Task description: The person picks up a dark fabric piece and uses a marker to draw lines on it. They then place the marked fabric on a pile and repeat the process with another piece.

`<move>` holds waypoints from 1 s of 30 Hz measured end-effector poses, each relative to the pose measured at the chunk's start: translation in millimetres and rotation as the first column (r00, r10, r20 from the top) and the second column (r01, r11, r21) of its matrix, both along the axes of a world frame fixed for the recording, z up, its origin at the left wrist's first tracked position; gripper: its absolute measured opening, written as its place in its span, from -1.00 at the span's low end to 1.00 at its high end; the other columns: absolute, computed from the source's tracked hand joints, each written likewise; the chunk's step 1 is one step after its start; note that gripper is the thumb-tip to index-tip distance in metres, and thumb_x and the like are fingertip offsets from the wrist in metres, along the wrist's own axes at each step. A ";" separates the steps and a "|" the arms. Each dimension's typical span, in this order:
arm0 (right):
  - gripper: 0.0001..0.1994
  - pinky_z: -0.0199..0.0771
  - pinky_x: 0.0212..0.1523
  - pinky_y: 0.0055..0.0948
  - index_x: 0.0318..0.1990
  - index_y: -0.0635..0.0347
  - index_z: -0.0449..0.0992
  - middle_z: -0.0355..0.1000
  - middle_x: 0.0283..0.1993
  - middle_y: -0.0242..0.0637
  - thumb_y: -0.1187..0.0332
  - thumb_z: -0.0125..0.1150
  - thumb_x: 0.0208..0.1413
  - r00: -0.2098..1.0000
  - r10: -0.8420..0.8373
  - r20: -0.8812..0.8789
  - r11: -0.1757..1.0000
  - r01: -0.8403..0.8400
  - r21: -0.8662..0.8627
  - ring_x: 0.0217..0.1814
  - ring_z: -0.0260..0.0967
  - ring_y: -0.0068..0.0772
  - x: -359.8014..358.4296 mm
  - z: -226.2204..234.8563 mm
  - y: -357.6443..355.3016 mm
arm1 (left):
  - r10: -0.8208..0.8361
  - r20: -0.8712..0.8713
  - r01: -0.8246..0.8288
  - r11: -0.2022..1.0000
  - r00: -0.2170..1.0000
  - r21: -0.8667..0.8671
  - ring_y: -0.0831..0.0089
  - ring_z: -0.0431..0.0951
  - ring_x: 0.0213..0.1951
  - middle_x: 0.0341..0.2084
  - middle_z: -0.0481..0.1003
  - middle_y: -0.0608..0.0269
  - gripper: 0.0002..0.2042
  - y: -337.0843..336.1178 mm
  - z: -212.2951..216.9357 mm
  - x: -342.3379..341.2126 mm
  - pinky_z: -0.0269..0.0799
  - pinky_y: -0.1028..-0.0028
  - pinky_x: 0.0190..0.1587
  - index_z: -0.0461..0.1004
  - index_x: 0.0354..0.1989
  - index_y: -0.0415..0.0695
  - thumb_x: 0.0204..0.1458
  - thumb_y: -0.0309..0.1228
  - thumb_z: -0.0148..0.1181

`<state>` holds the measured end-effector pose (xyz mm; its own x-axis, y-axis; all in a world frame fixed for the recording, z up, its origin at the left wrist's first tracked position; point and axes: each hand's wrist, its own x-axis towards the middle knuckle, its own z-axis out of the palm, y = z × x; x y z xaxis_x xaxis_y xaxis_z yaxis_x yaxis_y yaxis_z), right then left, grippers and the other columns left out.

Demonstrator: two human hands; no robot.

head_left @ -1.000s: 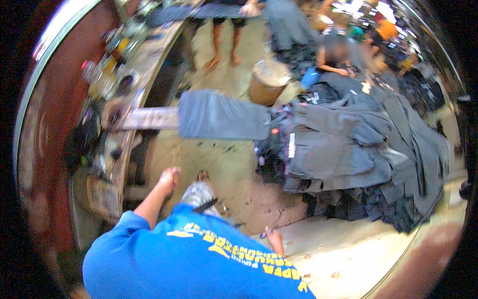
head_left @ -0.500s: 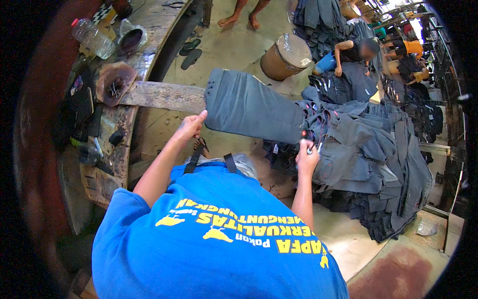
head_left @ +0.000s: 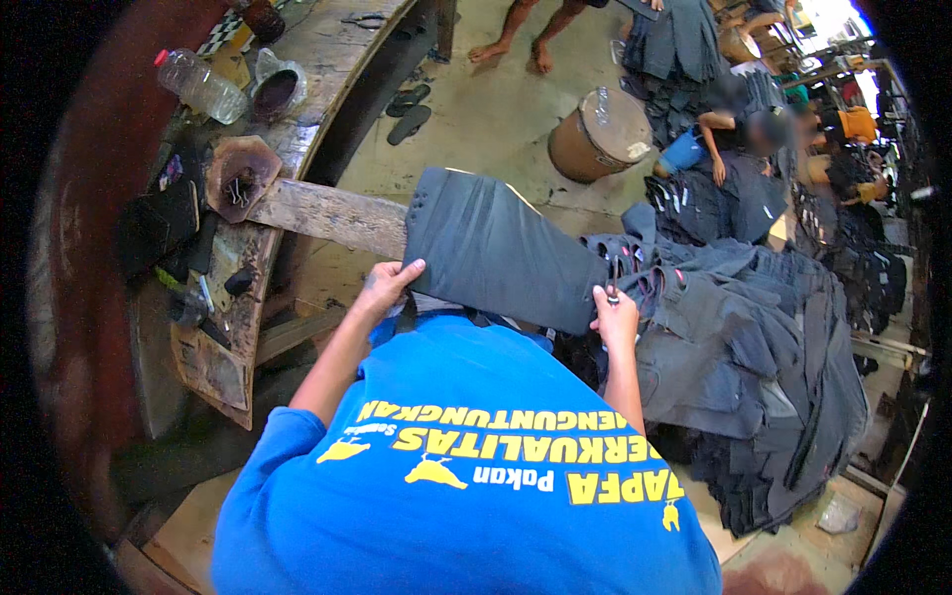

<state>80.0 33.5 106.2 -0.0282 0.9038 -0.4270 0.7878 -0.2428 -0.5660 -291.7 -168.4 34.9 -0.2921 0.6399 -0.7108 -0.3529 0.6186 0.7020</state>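
Note:
A dark grey garment (head_left: pixel 496 248) lies draped over the end of a wooden plank (head_left: pixel 317 213). My left hand (head_left: pixel 387 286) grips its near left edge, fingers curled over the cloth. My right hand (head_left: pixel 615 315) pinches the garment's near right corner, next to the pile of dark grey garments (head_left: pixel 754 347). A small thin object sticks up from the right fingers; I cannot tell what it is. My blue shirt with yellow lettering (head_left: pixel 466 466) fills the lower part of the view and hides what lies under the garment's near edge.
A wooden workbench (head_left: pixel 213 357) on the left carries a plastic bottle (head_left: pixel 203 87), a bowl of small metal parts (head_left: pixel 238 178) and dark tools. A round drum (head_left: pixel 600 134) stands on the floor behind. Other people sit and stand among more garments at the back right.
Both hands have come up from near the floor to the garment on the plank and taken hold of its near edge. The view has moved closer to the plank and bench.

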 end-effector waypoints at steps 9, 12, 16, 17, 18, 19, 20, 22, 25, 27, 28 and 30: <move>-0.62 0.32 -0.66 -0.45 -0.03 0.36 0.59 0.40 -0.62 -0.43 0.17 0.37 0.23 0.972 -0.069 -0.223 0.997 0.061 -0.043 -0.71 0.33 -0.59 18.2 -26.1 -0.1 | 0.258 -0.164 -0.269 0.962 0.952 -0.043 0.58 0.53 -0.43 -0.40 0.61 0.34 -0.62 -6.0 -6.8 38.6 0.41 0.56 -0.28 0.61 -0.29 -0.19 0.13 -0.05 0.37; -0.59 0.30 -0.65 -0.47 0.00 0.40 0.58 0.39 -0.63 -0.43 0.18 0.38 0.22 0.966 -0.080 -0.246 0.997 0.074 -0.033 -0.70 0.31 -0.60 18.8 -31.1 -0.1 | 0.344 -0.014 -0.339 0.931 0.939 0.137 0.70 0.30 -0.60 -0.59 0.46 0.51 -0.64 -4.5 -3.5 45.7 0.16 0.57 -0.55 0.57 -0.42 -0.08 0.14 -0.02 0.37; -0.57 0.28 -0.64 -0.48 0.00 0.42 0.58 0.39 -0.64 -0.43 0.17 0.42 0.20 0.946 -0.098 -0.308 0.995 0.098 -0.014 -0.69 0.31 -0.60 18.6 -39.3 -0.6 | 0.226 -0.112 -0.231 0.972 0.968 -0.042 0.68 0.27 -0.63 -0.64 0.40 0.51 -0.61 -7.4 -7.2 34.1 0.13 0.56 -0.56 0.50 -0.49 -0.01 0.15 0.04 0.32; -0.57 0.28 -0.64 -0.48 0.00 0.42 0.58 0.39 -0.64 -0.43 0.17 0.42 0.20 0.941 -0.103 -0.324 0.995 0.102 -0.021 -0.69 0.31 -0.60 18.3 -40.9 -1.7 | 0.196 -0.067 -0.194 0.981 0.978 0.029 0.68 0.27 -0.63 -0.65 0.40 0.51 -0.61 -8.8 -9.5 30.1 0.12 0.56 -0.56 0.48 -0.50 -0.01 0.15 0.04 0.32; -0.58 0.26 -0.64 -0.48 -0.04 0.42 0.59 0.40 -0.64 -0.42 0.16 0.43 0.19 0.944 -0.119 -0.309 0.993 0.108 -0.054 -0.69 0.31 -0.61 19.2 -41.0 -2.2 | 0.181 -0.053 -0.179 0.983 0.982 0.034 0.68 0.26 -0.63 -0.65 0.39 0.51 -0.61 -8.8 -12.1 26.9 0.11 0.56 -0.56 0.47 -0.51 0.00 0.15 0.04 0.32; -0.58 0.25 -0.64 -0.49 -0.06 0.41 0.59 0.39 -0.65 -0.42 0.16 0.43 0.19 0.952 -0.106 -0.289 0.994 0.102 -0.029 -0.70 0.31 -0.61 19.0 -41.4 -3.8 | 0.168 -0.039 -0.167 0.986 0.985 0.028 0.68 0.26 -0.64 -0.66 0.38 0.51 -0.60 -10.7 -13.9 24.7 0.10 0.56 -0.57 0.45 -0.52 0.01 0.15 0.03 0.32; -0.59 0.25 -0.65 -0.49 -0.08 0.41 0.60 0.39 -0.65 -0.42 0.16 0.43 0.19 0.959 -0.090 -0.269 0.996 0.094 0.001 -0.70 0.31 -0.61 19.9 -40.6 -4.8 | 0.186 -0.015 -0.185 0.982 0.983 0.023 0.64 0.34 -0.61 -0.60 0.45 0.46 -0.61 -9.3 -16.3 23.2 0.19 0.54 -0.53 0.52 -0.46 -0.07 0.15 0.01 0.33; -0.60 0.26 -0.65 -0.49 -0.10 0.40 0.60 0.38 -0.67 -0.43 0.16 0.43 0.19 0.962 -0.078 -0.261 0.997 0.083 0.008 -0.71 0.31 -0.61 20.4 -38.6 -7.4 | 0.240 -0.034 -0.238 0.970 0.970 0.051 0.59 0.45 -0.53 -0.51 0.53 0.38 -0.60 -10.1 -18.0 24.6 0.31 0.52 -0.45 0.58 -0.37 -0.16 0.14 -0.01 0.34; -0.58 0.29 -0.64 -0.48 -0.07 0.43 0.60 0.39 -0.66 -0.43 0.16 0.42 0.19 0.963 -0.084 -0.255 0.996 0.078 -0.034 -0.71 0.32 -0.60 19.5 -34.7 -10.3 | 0.296 -0.038 -0.291 0.952 0.955 0.093 0.51 0.57 -0.40 -0.37 0.62 0.27 -0.55 -9.5 -16.9 29.6 0.44 0.48 -0.31 0.62 -0.24 -0.28 0.13 -0.03 0.36; -0.55 0.29 -0.64 -0.48 -0.07 0.45 0.59 0.40 -0.64 -0.43 0.13 0.43 0.18 0.957 -0.057 -0.285 0.998 0.060 0.000 -0.70 0.33 -0.60 18.5 -32.3 -11.8 | 0.311 -0.044 -0.307 0.947 0.949 0.091 0.48 0.61 -0.34 -0.30 0.64 0.23 -0.53 -11.7 -14.9 33.0 0.48 0.47 -0.24 0.63 -0.18 -0.32 0.12 -0.04 0.37; -0.54 0.29 -0.63 -0.48 -0.07 0.46 0.59 0.41 -0.63 -0.43 0.12 0.43 0.17 0.953 -0.046 -0.299 0.999 0.052 0.014 -0.69 0.33 -0.60 18.1 -31.6 -13.3 | 0.312 -0.050 -0.308 0.949 0.949 0.076 0.47 0.61 -0.33 -0.29 0.64 0.22 -0.53 -14.7 -14.3 34.7 0.48 0.47 -0.22 0.63 -0.18 -0.32 0.12 -0.05 0.37; -0.51 0.30 -0.62 -0.48 -0.05 0.48 0.59 0.42 -0.61 -0.42 0.11 0.44 0.16 0.957 -0.043 -0.287 0.999 0.048 0.011 -0.68 0.34 -0.60 15.8 -31.9 -15.0 | 0.338 -0.059 -0.333 0.939 0.939 0.081 0.51 0.59 -0.35 -0.30 0.64 0.28 -0.55 -19.1 -15.8 37.1 0.46 0.50 -0.26 0.63 -0.16 -0.28 0.11 -0.05 0.38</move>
